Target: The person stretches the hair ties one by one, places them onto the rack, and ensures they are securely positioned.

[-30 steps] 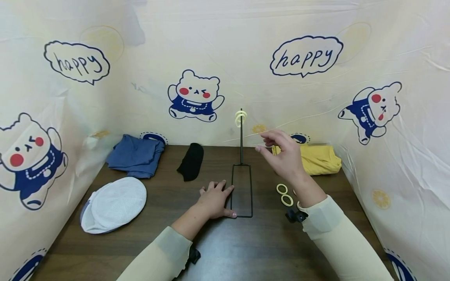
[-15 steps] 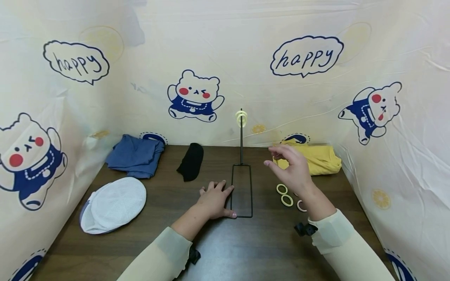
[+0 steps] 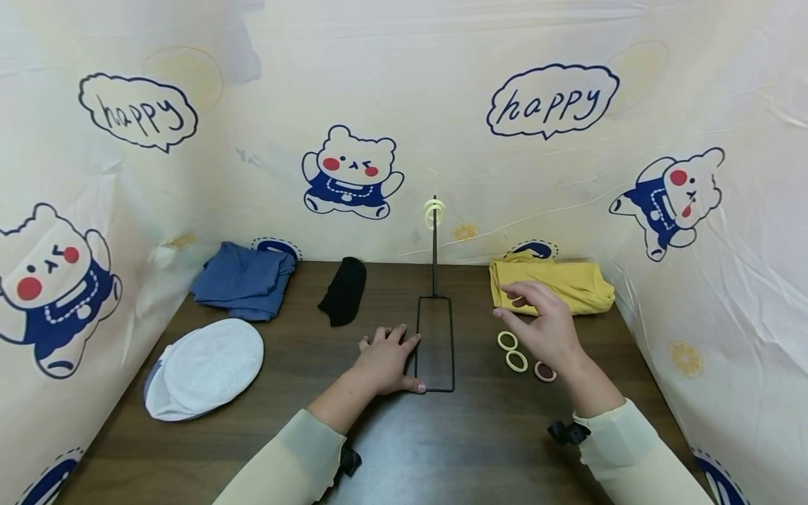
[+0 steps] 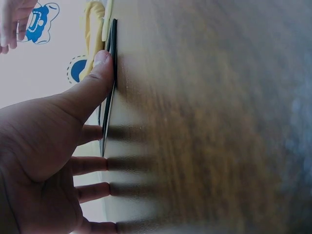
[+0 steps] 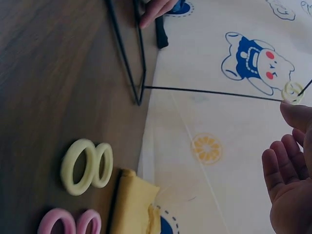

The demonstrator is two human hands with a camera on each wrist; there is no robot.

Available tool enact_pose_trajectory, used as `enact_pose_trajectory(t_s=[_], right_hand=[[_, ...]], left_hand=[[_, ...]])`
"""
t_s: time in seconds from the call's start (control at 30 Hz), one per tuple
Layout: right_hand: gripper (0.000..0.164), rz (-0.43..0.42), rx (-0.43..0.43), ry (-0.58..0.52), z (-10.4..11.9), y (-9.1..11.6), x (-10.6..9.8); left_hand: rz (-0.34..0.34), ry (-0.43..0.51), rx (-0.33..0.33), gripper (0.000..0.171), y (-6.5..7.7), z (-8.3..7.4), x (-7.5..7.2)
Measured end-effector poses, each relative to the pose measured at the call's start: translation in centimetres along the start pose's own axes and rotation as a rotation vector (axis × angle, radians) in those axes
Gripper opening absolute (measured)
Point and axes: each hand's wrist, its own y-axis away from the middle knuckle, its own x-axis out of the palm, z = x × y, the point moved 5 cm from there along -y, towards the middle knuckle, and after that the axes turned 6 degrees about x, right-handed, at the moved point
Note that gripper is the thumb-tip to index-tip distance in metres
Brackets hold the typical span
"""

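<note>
A black wire stand has a flat rectangular base and a tall post, with pale yellow rings hung near its top. My left hand rests with spread fingers at the left side of the base, the thumb at its near corner. In the air to the right, my right hand has loosely bent fingers, thumb and index apart, and holds nothing. Below it lie two pale yellow rings. Two pink rings lie beside them in the right wrist view; the head view shows one, the other behind my hand.
Folded yellow cloth lies at the back right and folded blue cloth at the back left. A black sock and a white cap are left of the stand. A printed curtain encloses the brown table.
My right hand has drawn back from near the post, moving right, down and toward me, over the loose rings. The left hand and the stand have stayed put.
</note>
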Motion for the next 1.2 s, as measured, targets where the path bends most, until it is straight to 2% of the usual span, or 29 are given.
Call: enact_pose_trajectory(t_s=[0.5, 0.63, 0.87, 1.2], right_hand=[[0.044, 0.095, 0.094, 0.118, -3.9, 2.4, -1.2], [0.044, 0.148, 0.122, 0.168, -5.4, 3.0, -1.5], [0.044, 0.266, 0.226, 0.238, -7.9, 4.0, -1.6], [0.043, 0.404, 0.344, 0.270, -10.5, 5.3, -1.6]], left_hand=[[0.001, 0.001, 0.003, 0.104, 0.1, -0.2, -0.4], [0.002, 0.000, 0.004, 0.104, 0.1, -0.1, -0.4], [0.005, -0.006, -0.002, 0.105, 0.0, 0.0, -0.3], [0.016, -0.005, -0.006, 0.105, 0.0, -0.1, -0.1]])
